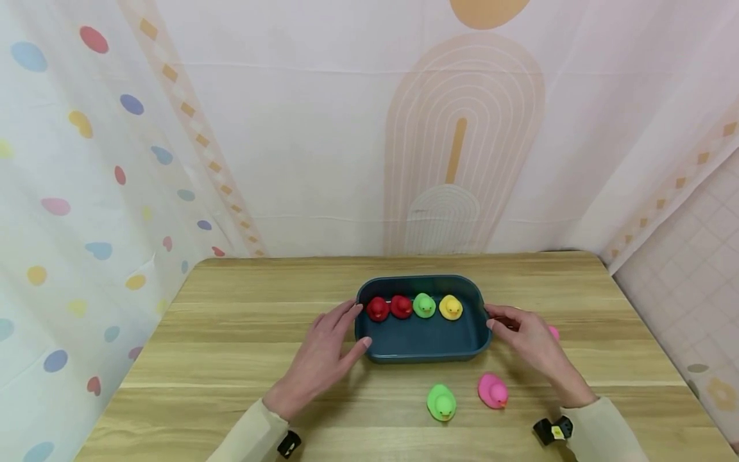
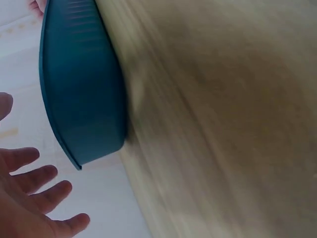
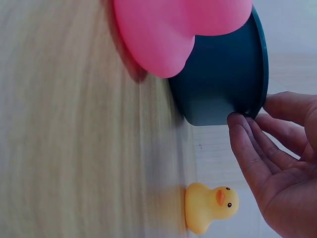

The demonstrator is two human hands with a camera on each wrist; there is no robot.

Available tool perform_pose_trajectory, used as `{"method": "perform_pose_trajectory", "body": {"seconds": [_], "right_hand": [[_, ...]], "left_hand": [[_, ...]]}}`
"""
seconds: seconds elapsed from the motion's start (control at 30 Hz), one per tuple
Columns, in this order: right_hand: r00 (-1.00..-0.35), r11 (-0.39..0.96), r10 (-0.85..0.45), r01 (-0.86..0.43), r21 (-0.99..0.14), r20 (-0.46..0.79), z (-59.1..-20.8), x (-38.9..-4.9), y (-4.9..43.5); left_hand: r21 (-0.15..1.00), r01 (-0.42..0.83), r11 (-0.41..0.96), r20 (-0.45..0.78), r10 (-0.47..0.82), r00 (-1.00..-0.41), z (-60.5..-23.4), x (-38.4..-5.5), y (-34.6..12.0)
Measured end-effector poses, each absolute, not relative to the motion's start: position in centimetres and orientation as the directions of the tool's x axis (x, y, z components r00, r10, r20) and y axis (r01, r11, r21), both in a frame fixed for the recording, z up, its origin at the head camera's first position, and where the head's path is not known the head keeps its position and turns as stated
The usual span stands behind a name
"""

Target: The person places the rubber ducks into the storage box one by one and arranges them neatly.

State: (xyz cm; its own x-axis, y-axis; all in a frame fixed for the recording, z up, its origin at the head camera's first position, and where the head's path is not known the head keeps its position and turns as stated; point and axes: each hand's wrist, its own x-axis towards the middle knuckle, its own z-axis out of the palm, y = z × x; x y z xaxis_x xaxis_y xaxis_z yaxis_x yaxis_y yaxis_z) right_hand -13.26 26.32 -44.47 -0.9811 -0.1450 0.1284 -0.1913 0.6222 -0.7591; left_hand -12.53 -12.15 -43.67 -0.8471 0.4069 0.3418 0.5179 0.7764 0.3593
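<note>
A dark teal rectangular container (image 1: 427,343) stands on the table, with two red toy ducks (image 1: 389,308), a green toy duck (image 1: 424,305) and a yellow toy duck (image 1: 451,307) in a row along its far side. My left hand (image 1: 329,350) is beside its left end, fingers spread; the left wrist view shows them apart from the wall. At the right end my right hand (image 1: 531,337) holds the rim between thumb and fingertips. Nearer to me lie another green duck (image 1: 441,403) and a pink duck (image 1: 493,391).
Another pink duck (image 1: 554,332) is mostly hidden behind my right hand. A further yellow duck (image 3: 208,206) shows beside that hand in the right wrist view. The wooden table (image 1: 242,359) ends at a patterned curtain (image 1: 312,160) behind and on the left.
</note>
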Motion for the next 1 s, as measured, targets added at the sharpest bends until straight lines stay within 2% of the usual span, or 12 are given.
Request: {"method": "perform_pose_trajectory", "body": {"seconds": [0.13, 0.33, 0.43, 0.73, 1.0], "right_hand": [[-0.983, 0.624, -0.138, -0.182, -0.760, 0.122, -44.4, -13.2, 26.5], [-0.984, 0.629, -0.139, -0.178, -0.757, 0.116, -44.2, -13.2, 26.5], [-0.984, 0.624, -0.139, -0.177, -0.761, 0.114, -44.3, -13.3, 26.4], [-0.977, 0.645, -0.151, -0.211, -0.735, 0.148, -44.9, -13.4, 26.2], [-0.959, 0.613, -0.152, -0.280, -0.739, 0.238, -44.7, -12.5, 26.0]], "left_hand": [[0.420, 0.470, 0.776, 0.279, 0.383, -0.881, -44.2, -12.8, -12.3], [0.633, 0.367, 0.682, 0.232, 0.285, -0.930, -44.7, -13.4, -12.5], [0.695, 0.336, 0.635, 0.224, 0.253, -0.941, -45.0, -13.7, -12.5], [0.758, 0.300, 0.579, 0.214, 0.213, -0.953, -45.5, -14.0, -12.6], [0.779, 0.294, 0.554, 0.212, 0.209, -0.955, -45.8, -14.1, -12.4]]}}
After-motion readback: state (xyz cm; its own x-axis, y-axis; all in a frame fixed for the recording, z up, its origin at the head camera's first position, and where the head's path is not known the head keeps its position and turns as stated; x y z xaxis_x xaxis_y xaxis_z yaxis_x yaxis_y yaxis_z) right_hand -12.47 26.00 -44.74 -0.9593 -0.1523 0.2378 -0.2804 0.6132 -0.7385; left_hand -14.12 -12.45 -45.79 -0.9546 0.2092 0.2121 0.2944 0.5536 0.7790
